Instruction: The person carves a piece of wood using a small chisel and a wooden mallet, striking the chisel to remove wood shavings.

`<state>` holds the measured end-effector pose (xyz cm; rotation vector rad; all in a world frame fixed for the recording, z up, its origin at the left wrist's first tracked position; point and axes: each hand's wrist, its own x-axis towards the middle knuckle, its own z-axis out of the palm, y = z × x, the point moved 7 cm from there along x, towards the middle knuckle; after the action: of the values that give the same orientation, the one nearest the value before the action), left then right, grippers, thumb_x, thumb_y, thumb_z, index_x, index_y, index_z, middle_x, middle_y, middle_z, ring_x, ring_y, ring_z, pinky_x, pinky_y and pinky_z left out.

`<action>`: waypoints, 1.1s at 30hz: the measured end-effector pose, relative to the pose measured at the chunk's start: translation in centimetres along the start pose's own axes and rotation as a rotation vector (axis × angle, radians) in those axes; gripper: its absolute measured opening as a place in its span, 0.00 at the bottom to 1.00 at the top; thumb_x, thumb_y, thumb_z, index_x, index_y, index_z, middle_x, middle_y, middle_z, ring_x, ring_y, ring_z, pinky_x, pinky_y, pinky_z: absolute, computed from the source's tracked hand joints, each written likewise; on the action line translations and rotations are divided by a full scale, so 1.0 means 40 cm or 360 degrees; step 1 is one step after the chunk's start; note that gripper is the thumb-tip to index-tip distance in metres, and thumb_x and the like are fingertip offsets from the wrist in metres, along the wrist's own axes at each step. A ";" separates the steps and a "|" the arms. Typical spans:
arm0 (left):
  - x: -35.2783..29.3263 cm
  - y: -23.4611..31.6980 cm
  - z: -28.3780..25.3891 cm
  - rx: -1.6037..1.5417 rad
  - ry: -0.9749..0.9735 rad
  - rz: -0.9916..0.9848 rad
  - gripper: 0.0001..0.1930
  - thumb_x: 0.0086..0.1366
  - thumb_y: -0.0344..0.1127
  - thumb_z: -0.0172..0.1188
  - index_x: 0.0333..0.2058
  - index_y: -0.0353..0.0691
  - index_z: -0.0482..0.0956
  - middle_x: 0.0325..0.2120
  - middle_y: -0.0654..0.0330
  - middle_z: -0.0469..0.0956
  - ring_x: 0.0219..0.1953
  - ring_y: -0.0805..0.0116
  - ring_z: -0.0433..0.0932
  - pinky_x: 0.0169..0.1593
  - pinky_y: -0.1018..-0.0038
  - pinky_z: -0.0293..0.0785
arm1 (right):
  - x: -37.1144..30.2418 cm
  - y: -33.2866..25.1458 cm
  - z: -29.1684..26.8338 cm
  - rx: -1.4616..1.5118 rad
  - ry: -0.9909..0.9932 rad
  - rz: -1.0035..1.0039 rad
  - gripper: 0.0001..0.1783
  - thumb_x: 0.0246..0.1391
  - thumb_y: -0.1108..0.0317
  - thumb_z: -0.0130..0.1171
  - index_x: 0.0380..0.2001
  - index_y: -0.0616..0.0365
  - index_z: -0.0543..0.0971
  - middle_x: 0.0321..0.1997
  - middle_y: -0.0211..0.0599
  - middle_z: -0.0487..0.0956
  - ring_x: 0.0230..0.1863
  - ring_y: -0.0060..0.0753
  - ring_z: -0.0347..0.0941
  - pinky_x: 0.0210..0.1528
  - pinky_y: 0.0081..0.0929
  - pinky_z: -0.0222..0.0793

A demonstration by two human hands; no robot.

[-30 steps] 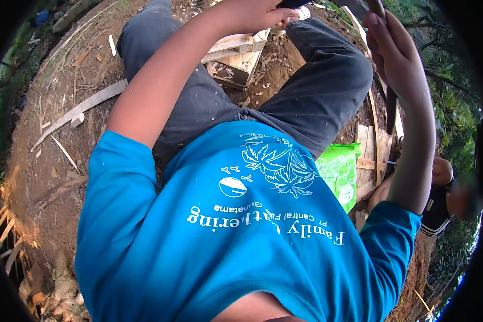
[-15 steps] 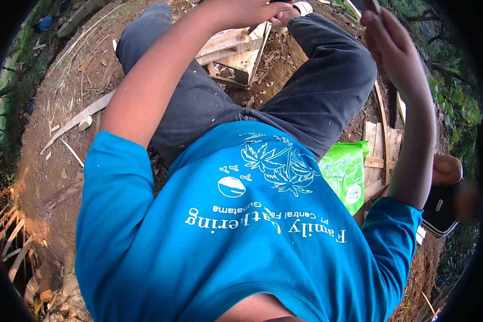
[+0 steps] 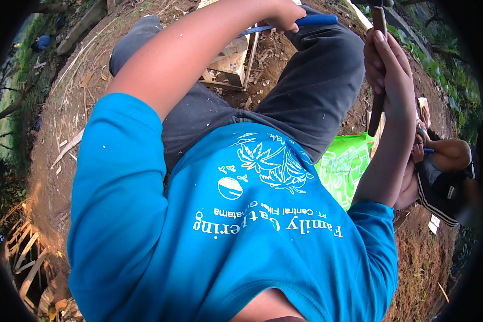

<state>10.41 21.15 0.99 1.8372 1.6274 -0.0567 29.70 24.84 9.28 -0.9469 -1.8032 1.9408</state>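
Observation:
At the top centre my left hand (image 3: 283, 15) is closed round a blue-handled tool (image 3: 317, 20). Its handle points right, and a narrow bluish shaft comes out left beneath my wrist; the tip is hidden by my forearm. At the upper right my right hand (image 3: 389, 67) grips a hammer (image 3: 378, 21) by its brown handle. The dark head is at the picture's top edge, partly cut off, and the handle's end hangs below my fist. Between my legs stands a pale wooden structure (image 3: 232, 63) of boards, largely covered by my left arm.
A bright green printed bag (image 3: 344, 163) lies beside my right thigh. Farther right sits another person (image 3: 449, 155) in dark clothes, a small blue thing near their hand. Wood strips (image 3: 68, 147) and chips litter the brown soil; split sticks (image 3: 29, 257) lie at lower left.
My left hand has moved right and down, bringing the blue-handled tool into fuller view. My right hand with the hammer has come slightly lower. More of the other person shows at right.

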 end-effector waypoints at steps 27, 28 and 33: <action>-0.368 -0.167 0.024 -0.1340 0.1385 -0.0035 0.06 0.76 0.30 0.53 0.48 0.37 0.69 0.35 0.58 0.79 0.39 0.70 0.82 0.46 0.71 0.79 | -0.056 0.077 0.115 0.0148 -0.0112 0.0095 0.16 0.74 0.53 0.51 0.43 0.56 0.74 0.24 0.17 0.63 0.17 0.06 0.54 0.16 0.11 0.50; -0.368 -0.169 0.026 -0.1357 0.1390 -0.0035 0.06 0.76 0.30 0.53 0.48 0.36 0.69 0.35 0.59 0.79 0.39 0.70 0.82 0.47 0.71 0.79 | -0.057 0.075 0.115 0.0152 -0.0108 0.0097 0.16 0.74 0.53 0.51 0.43 0.56 0.74 0.24 0.17 0.62 0.17 0.06 0.54 0.16 0.11 0.50; -0.371 -0.175 0.030 -0.1404 0.1379 -0.0072 0.07 0.76 0.30 0.53 0.48 0.36 0.69 0.35 0.59 0.79 0.39 0.70 0.82 0.47 0.70 0.79 | -0.055 0.063 0.111 0.0133 -0.0097 0.0082 0.16 0.73 0.52 0.51 0.43 0.55 0.74 0.24 0.17 0.62 0.17 0.06 0.54 0.16 0.11 0.50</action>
<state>1.37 7.67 3.61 1.1358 1.7662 1.3710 28.85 19.71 7.28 -0.9252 -1.7308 2.0804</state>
